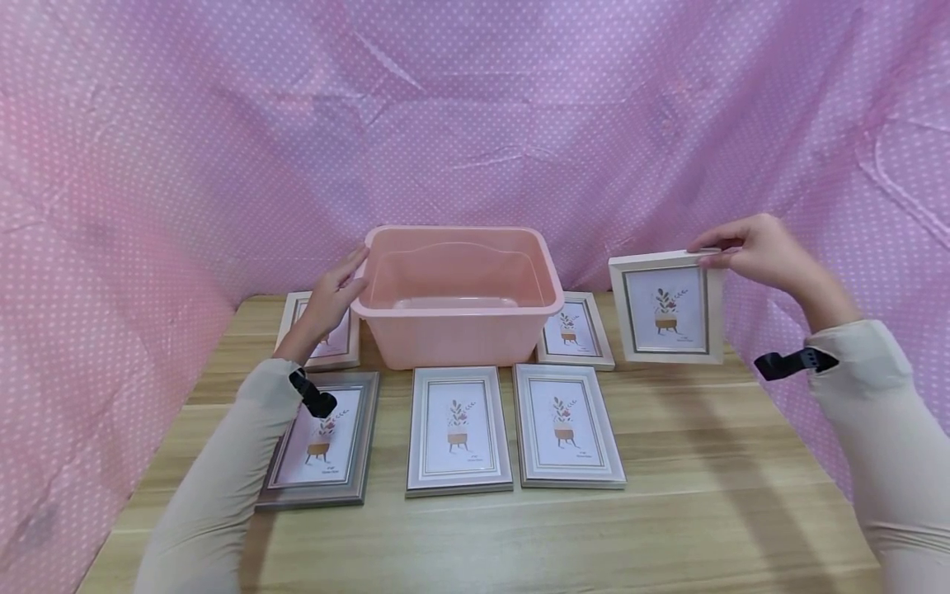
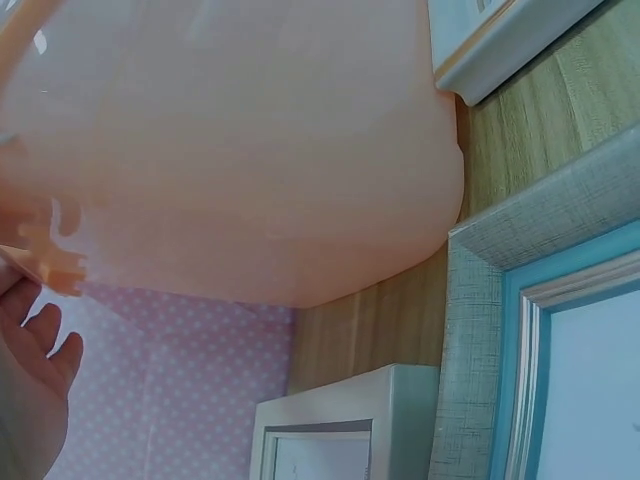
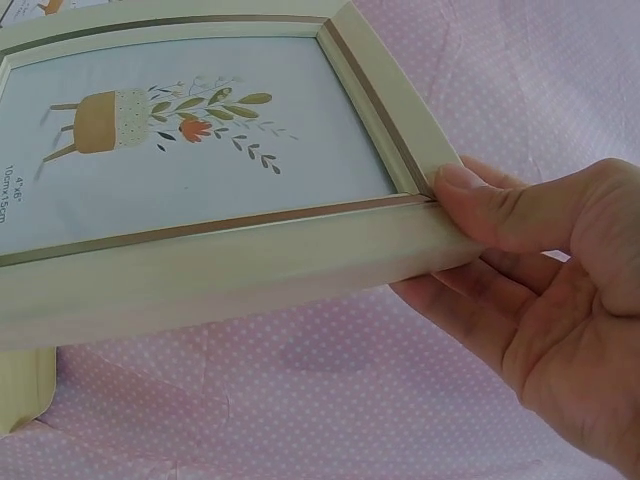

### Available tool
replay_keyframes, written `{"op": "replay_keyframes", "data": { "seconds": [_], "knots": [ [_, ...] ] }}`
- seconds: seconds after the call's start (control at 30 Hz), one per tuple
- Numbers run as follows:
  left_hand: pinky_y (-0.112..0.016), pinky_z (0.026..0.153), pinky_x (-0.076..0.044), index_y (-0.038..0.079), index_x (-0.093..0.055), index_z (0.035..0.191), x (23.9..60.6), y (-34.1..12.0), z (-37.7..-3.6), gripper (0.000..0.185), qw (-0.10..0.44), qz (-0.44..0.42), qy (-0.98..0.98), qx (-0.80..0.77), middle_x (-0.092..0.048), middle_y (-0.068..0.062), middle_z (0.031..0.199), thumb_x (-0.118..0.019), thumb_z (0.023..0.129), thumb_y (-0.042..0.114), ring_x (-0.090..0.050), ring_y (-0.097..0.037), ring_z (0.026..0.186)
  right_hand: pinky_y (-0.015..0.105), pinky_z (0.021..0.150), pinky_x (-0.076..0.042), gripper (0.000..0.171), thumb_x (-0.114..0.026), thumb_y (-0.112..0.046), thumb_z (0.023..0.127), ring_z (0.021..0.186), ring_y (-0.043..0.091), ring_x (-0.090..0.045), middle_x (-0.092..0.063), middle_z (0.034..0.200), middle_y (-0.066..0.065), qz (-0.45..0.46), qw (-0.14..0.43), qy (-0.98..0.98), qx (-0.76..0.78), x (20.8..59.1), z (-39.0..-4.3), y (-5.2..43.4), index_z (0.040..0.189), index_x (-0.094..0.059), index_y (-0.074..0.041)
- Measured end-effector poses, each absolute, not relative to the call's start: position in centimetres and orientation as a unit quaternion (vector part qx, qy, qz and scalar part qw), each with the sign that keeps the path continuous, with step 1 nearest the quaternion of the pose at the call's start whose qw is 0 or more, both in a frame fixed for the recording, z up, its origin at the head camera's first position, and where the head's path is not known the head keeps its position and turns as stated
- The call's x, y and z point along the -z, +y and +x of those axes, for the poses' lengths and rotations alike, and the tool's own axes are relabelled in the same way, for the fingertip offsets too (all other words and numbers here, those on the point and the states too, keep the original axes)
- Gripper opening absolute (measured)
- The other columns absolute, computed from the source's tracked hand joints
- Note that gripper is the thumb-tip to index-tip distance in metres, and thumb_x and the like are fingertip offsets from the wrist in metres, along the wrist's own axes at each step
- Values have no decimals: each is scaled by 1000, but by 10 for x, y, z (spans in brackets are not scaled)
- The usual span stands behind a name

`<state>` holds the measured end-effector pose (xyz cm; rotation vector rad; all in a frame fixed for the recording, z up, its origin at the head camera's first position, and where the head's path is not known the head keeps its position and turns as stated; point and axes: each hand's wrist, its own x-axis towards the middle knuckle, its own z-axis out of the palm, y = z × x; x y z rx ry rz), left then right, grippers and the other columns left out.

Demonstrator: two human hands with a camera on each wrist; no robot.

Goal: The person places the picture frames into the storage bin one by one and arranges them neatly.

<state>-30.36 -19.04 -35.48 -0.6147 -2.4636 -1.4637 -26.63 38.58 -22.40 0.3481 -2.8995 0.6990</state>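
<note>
Dotted backdrop (image 1: 475,124); right fingers (image 3: 460,315) pinch frame (image 1: 664,309), turned face-on, long axis upright; left fingers (image 1: 345,266) extended.

We take this for a small draped booth, a tabletop set rather than a furnished room — what building holds it, we cannot tell. Behind the pink tub (image 1: 456,340) we see a creased pink-and-lilac cloth (image 1: 475,140) with white dots, and it runs round to the tub's left and right, enclosing three sides. Beneath the tub is a table (image 1: 698,528) with a wood-grain top, its far edge against the cloth — and picture frames (image 1: 458,433) lie before the tub and to either side.
</note>
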Motion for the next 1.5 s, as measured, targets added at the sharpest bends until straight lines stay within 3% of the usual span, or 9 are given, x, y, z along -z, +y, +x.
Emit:
{"op": "replay_keyframes", "data": {
  "seconds": [0.3,0.83,0.97,1.1,1.2,1.33,1.43,1.5],
  "knots": [
    [-44,118,-12,-9,-32,140,363,-188,-310,50,106,-215,-789,566,-21,-24,152,-45,92,-2,-14,-34,143,8,58,-45,25,-72,-13,81,70,-8,-58,-73,92,13,119,65,-964,-227,229,-271,388,103,-72,-2],
    [-41,119,-10,-9,-32,140,371,-186,-314,51,99,-194,-738,639,-21,-24,152,-44,91,-4,-13,-29,144,8,60,-46,24,-72,-11,81,71,-9,-59,-74,90,7,114,60,-963,-238,230,-272,388,103,-71,-1],
    [-30,118,-17,-8,-30,142,371,-187,-313,53,77,-183,-730,653,-17,-20,154,-45,91,-4,-11,-28,144,8,60,-46,26,-72,-13,81,71,-8,-59,-73,92,11,116,58,-962,-239,232,-272,388,104,-71,-1],
    [-10,104,-32,-6,-29,142,372,-189,-312,54,62,-175,-733,654,-17,-18,155,-46,91,-3,-14,-29,144,9,60,-46,24,-71,-12,81,71,-6,-60,-73,92,11,113,57,-965,-230,235,-273,389,104,-71,-2],
    [-4,95,-37,-6,-30,143,371,-191,-312,55,50,-173,-733,656,-17,-17,155,-47,91,-3,-17,-31,142,10,59,-46,25,-71,-12,81,70,-6,-59,-72,93,13,110,56,-965,-229,236,-274,389,104,-71,-2],
    [-22,108,-35,2,-30,145,366,-194,-312,57,18,-156,-743,651,-16,-11,157,-49,92,1,-23,-32,141,9,59,-45,26,-72,-13,81,70,-8,-58,-73,92,12,111,58,-964,-233,236,-276,389,104,-71,-1],
    [-45,115,-23,11,-30,147,362,-197,-310,60,-4,-133,-762,634,-17,-4,158,-54,92,9,-20,-30,142,8,59,-46,25,-72,-12,81,70,-8,-58,-73,89,7,114,65,-963,-235,234,-276,389,103,-71,-1],
    [-52,116,-16,15,-31,147,361,-199,-309,61,-12,-125,-771,624,-16,-1,158,-56,92,14,-14,-29,144,8,59,-45,24,-72,-11,81,71,-9,-58,-73,88,6,117,69,-962,-237,233,-277,388,103,-72,-1]
  ]
}}
